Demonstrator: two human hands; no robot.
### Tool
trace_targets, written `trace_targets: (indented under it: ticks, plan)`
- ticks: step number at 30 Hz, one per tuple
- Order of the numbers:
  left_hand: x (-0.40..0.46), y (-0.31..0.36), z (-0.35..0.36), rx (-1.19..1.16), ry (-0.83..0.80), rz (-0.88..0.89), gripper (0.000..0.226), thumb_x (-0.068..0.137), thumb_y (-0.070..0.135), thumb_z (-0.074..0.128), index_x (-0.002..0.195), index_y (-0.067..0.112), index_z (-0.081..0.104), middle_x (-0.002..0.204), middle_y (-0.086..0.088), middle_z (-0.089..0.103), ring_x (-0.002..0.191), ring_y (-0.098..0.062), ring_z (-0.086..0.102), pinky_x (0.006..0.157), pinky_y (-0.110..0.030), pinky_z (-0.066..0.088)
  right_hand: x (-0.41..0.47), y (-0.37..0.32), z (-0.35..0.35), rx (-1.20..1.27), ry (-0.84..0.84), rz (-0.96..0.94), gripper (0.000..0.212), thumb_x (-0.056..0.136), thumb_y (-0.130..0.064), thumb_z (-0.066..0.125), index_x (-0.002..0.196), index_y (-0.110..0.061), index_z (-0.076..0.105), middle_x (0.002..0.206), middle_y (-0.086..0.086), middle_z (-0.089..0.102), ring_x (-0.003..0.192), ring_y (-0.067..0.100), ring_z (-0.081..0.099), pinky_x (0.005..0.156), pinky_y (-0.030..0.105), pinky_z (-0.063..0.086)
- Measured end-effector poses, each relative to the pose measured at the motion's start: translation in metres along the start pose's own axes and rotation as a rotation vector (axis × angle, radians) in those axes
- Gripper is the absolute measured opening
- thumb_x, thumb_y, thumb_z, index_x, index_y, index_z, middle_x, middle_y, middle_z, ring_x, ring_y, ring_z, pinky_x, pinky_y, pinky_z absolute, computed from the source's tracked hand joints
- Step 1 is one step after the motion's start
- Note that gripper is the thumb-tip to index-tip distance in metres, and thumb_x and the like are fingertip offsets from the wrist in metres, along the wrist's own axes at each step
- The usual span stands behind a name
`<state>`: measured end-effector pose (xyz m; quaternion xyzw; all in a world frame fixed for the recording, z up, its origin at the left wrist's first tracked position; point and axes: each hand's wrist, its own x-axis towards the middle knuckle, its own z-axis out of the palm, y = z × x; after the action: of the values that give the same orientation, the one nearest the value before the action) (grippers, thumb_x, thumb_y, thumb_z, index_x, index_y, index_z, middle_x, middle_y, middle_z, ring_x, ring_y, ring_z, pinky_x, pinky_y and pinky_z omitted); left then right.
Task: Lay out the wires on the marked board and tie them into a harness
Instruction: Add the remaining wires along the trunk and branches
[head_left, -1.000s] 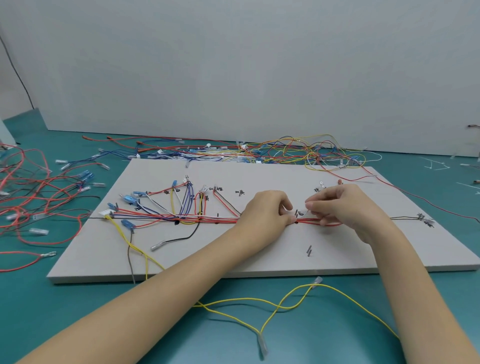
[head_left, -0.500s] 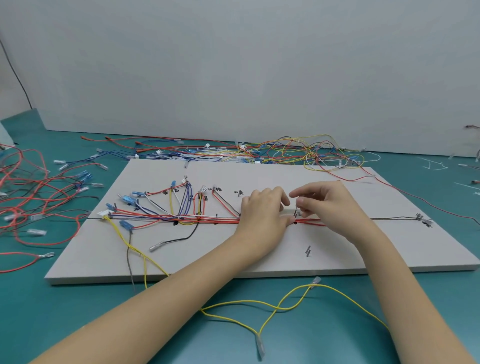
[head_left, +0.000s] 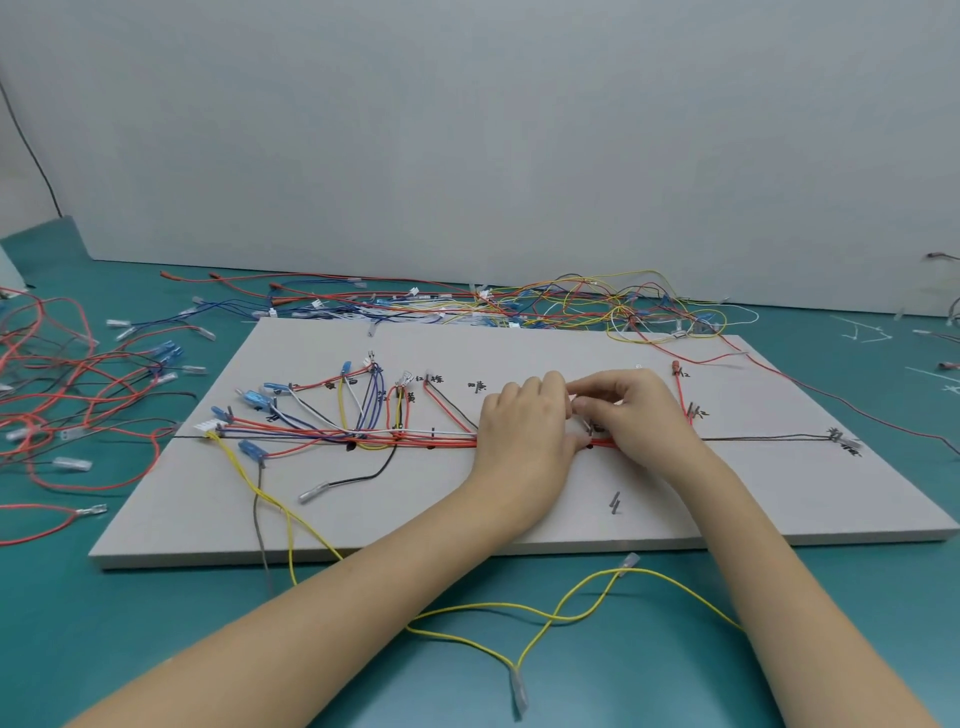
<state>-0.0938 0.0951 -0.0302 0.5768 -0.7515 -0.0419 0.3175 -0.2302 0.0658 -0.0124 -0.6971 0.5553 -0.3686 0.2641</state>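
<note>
Wires run as a red, blue, white and yellow bundle along the dark line drawn across the middle of the board, with branches fanning up toward the handwritten marks on the far left half. Both hands meet over this bundle just right of centre. The left hand rests on the board with its fingers curled over the bundle, and it appears to pin the wires against the surface. The right hand has its fingertips drawn together into a narrow pinch at the point where the hands touch; what it pinches is too small to identify, though a tie or a wire end is likely. The step in hand is judged to be binding the bundle at this station. Keep the left hand pressing so that the wires stay parallel on the line, gather every strand before closing the tie, and seat the tie beside the marked tick. Avoid dragging the branches on the left out of their marks. A loose yellow wire lies on the green table in front of the board, and a heap of spare wire sits behind it.
</note>
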Motion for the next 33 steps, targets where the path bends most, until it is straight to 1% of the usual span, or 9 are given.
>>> trace_targets:
  ticks: [2, 4, 9, 13, 19, 24, 27, 30, 33]
  plan:
    - [-0.001, -0.001, -0.001, -0.006, -0.010, -0.004, 0.029, 0.089, 0.044, 0.061, 0.099, 0.023, 0.043, 0.103, 0.003, 0.058, 0.101, -0.022, 0.050, 0.087, -0.035, 0.034, 0.001, 0.006, -0.006, -0.003, 0.046, 0.060, 0.016, 0.084, -0.003, 0.069, 0.090, -0.015, 0.077, 0.074, -0.004, 0.071, 0.059, -0.003, 0.060, 0.059, 0.010, 0.043]
    - [-0.002, -0.001, -0.001, 0.008, -0.010, 0.001, 0.028, 0.090, 0.045, 0.060, 0.098, 0.025, 0.043, 0.103, 0.004, 0.057, 0.102, -0.022, 0.049, 0.087, -0.035, 0.034, 0.001, 0.010, -0.010, -0.041, 0.060, 0.104, 0.011, 0.083, -0.006, 0.072, 0.083, -0.015, 0.077, 0.069, -0.010, 0.069, 0.055, -0.009, 0.059, 0.054, 0.004, 0.040]
    - [-0.001, -0.001, 0.000, 0.030, -0.060, -0.008, 0.022, 0.092, 0.046, 0.056, 0.102, 0.027, 0.051, 0.106, 0.007, 0.057, 0.108, -0.021, 0.044, 0.091, -0.035, 0.030, -0.001, 0.010, -0.016, -0.107, 0.006, 0.160, 0.012, 0.084, -0.013, 0.072, 0.075, -0.020, 0.075, 0.067, -0.009, 0.069, 0.061, 0.000, 0.059, 0.059, 0.015, 0.042]
    - [0.000, -0.001, 0.000, 0.036, -0.095, 0.003, 0.021, 0.095, 0.046, 0.052, 0.109, 0.032, 0.059, 0.113, 0.010, 0.056, 0.114, -0.019, 0.038, 0.095, -0.037, 0.024, -0.004, 0.009, -0.018, -0.156, -0.026, 0.164, 0.018, 0.085, -0.015, 0.070, 0.070, -0.024, 0.073, 0.063, -0.012, 0.068, 0.061, -0.001, 0.058, 0.058, 0.018, 0.040]
    - [-0.001, 0.001, 0.000, 0.068, -0.127, 0.014, 0.023, 0.097, 0.044, 0.048, 0.111, 0.033, 0.064, 0.114, 0.008, 0.056, 0.115, -0.020, 0.036, 0.094, -0.039, 0.023, -0.007, 0.004, -0.020, -0.192, -0.051, 0.185, 0.017, 0.077, -0.013, 0.065, 0.064, -0.019, 0.074, 0.062, -0.007, 0.069, 0.065, 0.009, 0.060, 0.063, 0.027, 0.048]
    - [0.001, 0.001, 0.000, 0.037, -0.147, -0.008, 0.023, 0.097, 0.043, 0.050, 0.112, 0.034, 0.065, 0.114, 0.008, 0.055, 0.114, -0.020, 0.036, 0.094, -0.039, 0.023, -0.008, 0.001, -0.018, -0.230, -0.041, 0.212, 0.017, 0.075, -0.016, 0.062, 0.060, -0.012, 0.070, 0.058, -0.001, 0.064, 0.057, 0.011, 0.050, 0.056, 0.025, 0.040]
    - [0.002, 0.002, 0.001, 0.012, -0.159, -0.012, 0.023, 0.097, 0.042, 0.049, 0.115, 0.036, 0.064, 0.116, 0.007, 0.054, 0.115, -0.021, 0.036, 0.095, -0.039, 0.024, -0.009, 0.000, -0.016, -0.224, -0.019, 0.230, 0.021, 0.074, -0.018, 0.063, 0.054, -0.014, 0.066, 0.048, -0.008, 0.058, 0.055, 0.010, 0.049, 0.053, 0.024, 0.037]
    - [0.003, 0.002, 0.002, 0.010, -0.158, 0.005, 0.022, 0.098, 0.039, 0.050, 0.115, 0.036, 0.064, 0.116, 0.007, 0.054, 0.115, -0.021, 0.036, 0.094, -0.039, 0.024, -0.009, -0.002, -0.013, -0.233, -0.012, 0.232, 0.021, 0.075, -0.020, 0.064, 0.057, -0.010, 0.066, 0.053, -0.004, 0.059, 0.055, 0.011, 0.048, 0.053, 0.024, 0.037]
    - [0.004, 0.002, 0.002, -0.007, -0.166, -0.004, 0.021, 0.097, 0.038, 0.051, 0.114, 0.035, 0.064, 0.116, 0.006, 0.055, 0.115, -0.021, 0.036, 0.092, -0.039, 0.023, -0.009, -0.001, -0.015, -0.187, -0.040, 0.243, 0.020, 0.074, -0.018, 0.062, 0.059, -0.004, 0.065, 0.054, 0.000, 0.052, 0.055, 0.012, 0.042, 0.054, 0.026, 0.033]
